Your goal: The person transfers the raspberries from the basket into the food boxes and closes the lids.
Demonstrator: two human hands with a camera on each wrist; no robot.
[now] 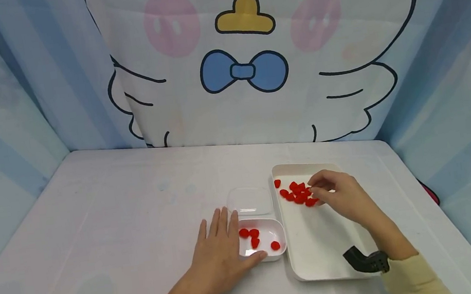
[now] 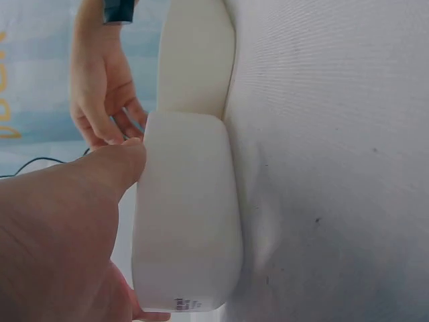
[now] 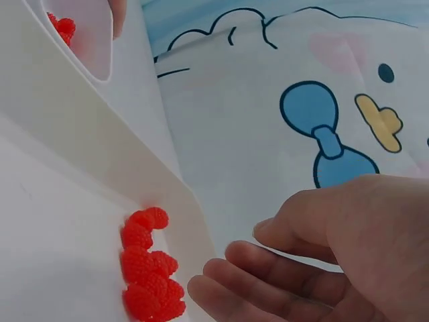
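Observation:
Red raspberries (image 1: 298,198) lie clustered in the far left part of a shallow white tray (image 1: 314,250). Over their right edge hovers my right hand (image 1: 348,199); in the right wrist view its fingers (image 3: 248,285) are loosely bent, the thumb stands apart, and nothing shows between them. Left of the tray stands a small white plastic box (image 1: 277,255) holding several raspberries (image 1: 254,233). My left hand (image 1: 220,256) is spread with straight fingers along the box's left side, its thumb at the near rim. In the left wrist view the box's outer wall (image 2: 191,215) fills the middle.
The box's clear lid (image 1: 249,200) lies folded back behind it. The tray's left wall stands close against the box. A white cloth-covered table (image 1: 97,242) lies under everything, with printed curtains (image 1: 253,110) along the back and sides.

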